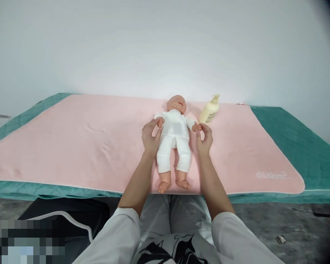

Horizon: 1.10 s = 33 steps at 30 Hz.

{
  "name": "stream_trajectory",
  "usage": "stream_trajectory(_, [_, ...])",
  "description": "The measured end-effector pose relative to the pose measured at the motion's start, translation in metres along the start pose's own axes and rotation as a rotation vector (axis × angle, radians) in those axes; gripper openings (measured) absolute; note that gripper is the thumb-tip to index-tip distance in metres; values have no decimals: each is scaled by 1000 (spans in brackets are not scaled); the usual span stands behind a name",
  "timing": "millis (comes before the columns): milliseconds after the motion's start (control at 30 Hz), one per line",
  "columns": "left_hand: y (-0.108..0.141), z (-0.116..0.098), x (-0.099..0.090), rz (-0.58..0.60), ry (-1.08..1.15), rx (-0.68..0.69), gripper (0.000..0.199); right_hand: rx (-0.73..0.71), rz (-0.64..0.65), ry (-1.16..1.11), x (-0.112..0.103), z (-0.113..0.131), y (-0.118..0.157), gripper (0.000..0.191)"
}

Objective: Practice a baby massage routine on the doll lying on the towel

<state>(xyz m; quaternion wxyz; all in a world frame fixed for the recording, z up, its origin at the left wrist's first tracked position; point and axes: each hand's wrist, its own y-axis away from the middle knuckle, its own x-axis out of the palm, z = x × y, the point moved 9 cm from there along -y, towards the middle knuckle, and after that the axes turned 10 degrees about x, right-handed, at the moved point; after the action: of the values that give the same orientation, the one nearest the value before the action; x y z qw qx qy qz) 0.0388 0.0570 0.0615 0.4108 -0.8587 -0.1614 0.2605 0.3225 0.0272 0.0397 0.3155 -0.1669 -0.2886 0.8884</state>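
A baby doll (pixel 175 126) with a white cloth body and bare plastic head, hands and feet lies on its back on a pink mat (pixel 112 139), its head toward the wall. My left hand (pixel 151 135) is at the doll's hand on the left, fingers curled round it. On the other side my right hand (pixel 205 138) pinches the doll's other hand between thumb and fingers. Just beyond my right hand, a pale yellow pump bottle (pixel 209 110) leans or stands tilted on the mat, dark print on its side.
Under the mat is a green padded cover (pixel 299 135), showing at both ends and along the front edge. A pale wall (pixel 165 47) rises right behind. Below on the left is a black chair-like object (pixel 71 209) with a light curved bar.
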Motion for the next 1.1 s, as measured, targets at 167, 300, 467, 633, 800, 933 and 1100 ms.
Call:
stream_trajectory(167, [-2,-13,10,78,-38,126,37,-195,198,53,22,24,12,28])
stream_trajectory(300, [-2,-19,23,202,-32,220,29,-233,325,107,36,28,16,25])
stream_trajectory(467, [0,-24,35,347,11,271,26,-240,436,100,44,33,19,31])
stream_trajectory(633, [3,-27,42,444,36,279,28,-257,452,102,45,37,22,28])
stream_trajectory(800, [4,-29,43,474,27,266,27,-219,474,135,50,31,21,28])
stream_trajectory(933, [4,-27,42,455,9,238,24,-220,469,142,49,29,21,30])
stream_trajectory(1100, [1,-18,31,301,-32,205,29,-243,365,157,41,26,18,34])
